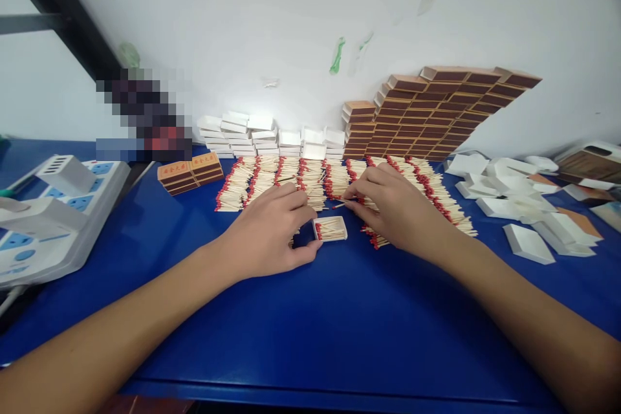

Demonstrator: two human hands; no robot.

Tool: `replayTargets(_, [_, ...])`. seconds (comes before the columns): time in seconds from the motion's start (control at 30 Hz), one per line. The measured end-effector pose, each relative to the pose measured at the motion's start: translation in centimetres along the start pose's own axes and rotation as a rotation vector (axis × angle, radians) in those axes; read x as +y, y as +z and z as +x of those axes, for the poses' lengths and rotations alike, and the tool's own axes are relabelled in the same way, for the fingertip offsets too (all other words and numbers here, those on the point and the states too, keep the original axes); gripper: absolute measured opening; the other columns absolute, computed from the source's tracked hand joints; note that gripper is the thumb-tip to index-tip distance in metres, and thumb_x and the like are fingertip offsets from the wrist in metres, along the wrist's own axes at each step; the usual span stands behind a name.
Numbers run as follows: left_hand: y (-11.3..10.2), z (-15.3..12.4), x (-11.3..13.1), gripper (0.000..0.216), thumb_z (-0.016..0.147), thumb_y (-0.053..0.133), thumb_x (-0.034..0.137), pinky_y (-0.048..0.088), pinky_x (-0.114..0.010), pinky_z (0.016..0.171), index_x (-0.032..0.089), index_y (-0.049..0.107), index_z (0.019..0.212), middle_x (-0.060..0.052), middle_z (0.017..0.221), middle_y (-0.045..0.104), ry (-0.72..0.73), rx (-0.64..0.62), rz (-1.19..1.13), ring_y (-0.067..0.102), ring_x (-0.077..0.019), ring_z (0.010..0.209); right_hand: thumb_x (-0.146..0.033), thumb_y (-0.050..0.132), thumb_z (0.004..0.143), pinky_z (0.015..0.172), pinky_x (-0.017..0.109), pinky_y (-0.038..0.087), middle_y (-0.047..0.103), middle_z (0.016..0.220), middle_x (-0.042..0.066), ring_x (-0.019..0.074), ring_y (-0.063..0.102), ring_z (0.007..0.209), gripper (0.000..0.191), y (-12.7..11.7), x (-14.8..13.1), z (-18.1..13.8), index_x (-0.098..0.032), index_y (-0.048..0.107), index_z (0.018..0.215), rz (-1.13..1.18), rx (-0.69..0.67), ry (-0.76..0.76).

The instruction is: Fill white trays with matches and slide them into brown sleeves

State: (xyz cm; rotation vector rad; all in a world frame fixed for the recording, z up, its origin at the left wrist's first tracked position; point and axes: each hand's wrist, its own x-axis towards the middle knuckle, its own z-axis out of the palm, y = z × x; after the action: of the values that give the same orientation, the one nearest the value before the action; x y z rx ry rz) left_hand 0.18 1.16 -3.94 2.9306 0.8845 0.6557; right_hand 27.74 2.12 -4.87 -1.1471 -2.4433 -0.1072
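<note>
My left hand (pixel 266 233) has its thumb and fingers closed around the left end of a small white matchbox tray (pixel 345 228). Several red-headed matches (pixel 330 229) lie inside the tray, their heads to the left. Just above the tray's right side, my right hand (pixel 395 207) pinches a match (pixel 338 206) between thumb and fingertip, its red head pointing left. Rows of loose matches (pixel 264 178) spread out behind both hands. Part of these rows is hidden under my right hand.
White empty trays (pixel 237 132) are stacked along the wall, beside a tall stack of brown matchboxes (pixel 427 116). A bundle of matchboxes (pixel 190 173) stands at the left. More white trays (pixel 528 246) lie scattered at the right. A power strip (pixel 99 220) with plugs occupies the left edge.
</note>
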Motion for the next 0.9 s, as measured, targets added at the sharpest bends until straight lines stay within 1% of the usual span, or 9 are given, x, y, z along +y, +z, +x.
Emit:
replayTargets(0.07, [0.01, -0.01, -0.04, 0.023, 0.098, 0.071, 0.038, 0.052, -0.041, 0.083, 0.016, 0.078, 0.102, -0.006, 0.09, 0.067, -0.001, 0.001, -0.002, 0.062, -0.0258, 0.09, -0.018, 0.06, 0.104, 0.096, 0.05, 0.047, 0.067, 0.095, 0.009, 0.0271, 0.06, 0.093, 0.011, 0.02, 0.19, 0.03, -0.02, 0.07, 0.099, -0.007, 0.003, -0.006])
replayTargets(0.1, [0.01, -0.02, -0.06, 0.023, 0.098, 0.071, 0.038, 0.052, -0.042, 0.084, 0.016, 0.078, 0.103, -0.006, 0.09, 0.067, -0.002, 0.001, -0.003, 0.062, -0.0258, 0.09, -0.019, 0.061, 0.104, 0.096, 0.05, 0.047, 0.066, 0.095, 0.009, 0.0272, 0.06, 0.093, 0.011, 0.07, 0.28, 0.03, -0.02, 0.069, 0.098, -0.009, -0.001, -0.005])
replayTargets(0.27, [0.0, -0.06, -0.09, 0.024, 0.098, 0.072, 0.038, 0.052, -0.042, 0.084, 0.015, 0.078, 0.104, -0.007, 0.091, 0.067, 0.0, -0.008, 0.001, 0.062, -0.0262, 0.091, -0.021, 0.06, 0.105, 0.087, 0.045, 0.048, 0.064, 0.091, 0.01, 0.0286, 0.056, 0.092, 0.016, 0.27, 0.34, 0.01, -0.021, 0.068, 0.091, -0.01, -0.009, 0.001])
replayTargets(0.5, [-0.03, -0.04, -0.02, 0.024, 0.099, 0.07, 0.038, 0.051, -0.041, 0.084, 0.015, 0.078, 0.103, -0.006, 0.09, 0.067, 0.003, 0.0, -0.004, 0.061, -0.0251, 0.089, -0.019, 0.058, 0.107, 0.087, 0.044, 0.046, 0.064, 0.094, 0.01, 0.0273, 0.056, 0.093, 0.015, 0.22, 0.16, 0.09, -0.021, 0.064, 0.093, -0.004, 0.0, -0.031])
replayTargets(0.57, [-0.02, -0.03, -0.03, 0.024, 0.099, 0.07, 0.038, 0.052, -0.041, 0.083, 0.015, 0.078, 0.102, -0.006, 0.09, 0.067, 0.003, -0.002, -0.005, 0.061, -0.0251, 0.089, -0.02, 0.057, 0.107, 0.085, 0.043, 0.046, 0.065, 0.095, 0.01, 0.0274, 0.056, 0.094, 0.016, 0.15, 0.12, 0.14, -0.021, 0.064, 0.094, 0.012, -0.002, -0.037])
replayTargets(0.7, [-0.02, -0.02, 0.0, 0.024, 0.098, 0.071, 0.038, 0.052, -0.041, 0.084, 0.016, 0.077, 0.103, -0.007, 0.091, 0.068, 0.004, -0.004, 0.003, 0.062, -0.0255, 0.09, -0.023, 0.055, 0.109, 0.08, 0.041, 0.044, 0.065, 0.095, 0.011, 0.0271, 0.055, 0.093, 0.018, -0.08, 0.16, 0.14, -0.02, 0.066, 0.094, 0.052, -0.037, -0.058])
replayTargets(0.8, [-0.05, -0.01, 0.06, 0.023, 0.099, 0.07, 0.039, 0.051, -0.041, 0.084, 0.016, 0.076, 0.102, -0.006, 0.09, 0.067, 0.002, -0.004, 0.019, 0.062, -0.0254, 0.09, -0.022, 0.056, 0.108, 0.08, 0.041, 0.044, 0.065, 0.096, 0.011, 0.0269, 0.055, 0.093, 0.019, -0.2, 0.22, 0.05, -0.021, 0.067, 0.093, 0.065, -0.068, -0.052])
replayTargets(0.9, [-0.08, 0.01, 0.07, 0.023, 0.099, 0.07, 0.039, 0.051, -0.041, 0.083, 0.017, 0.076, 0.101, -0.006, 0.089, 0.067, 0.005, -0.006, 0.026, 0.062, -0.0255, 0.09, -0.021, 0.058, 0.107, 0.081, 0.041, 0.045, 0.065, 0.097, 0.011, 0.0276, 0.055, 0.095, 0.016, -0.14, 0.2, -0.02, -0.02, 0.068, 0.095, 0.055, -0.066, -0.045])
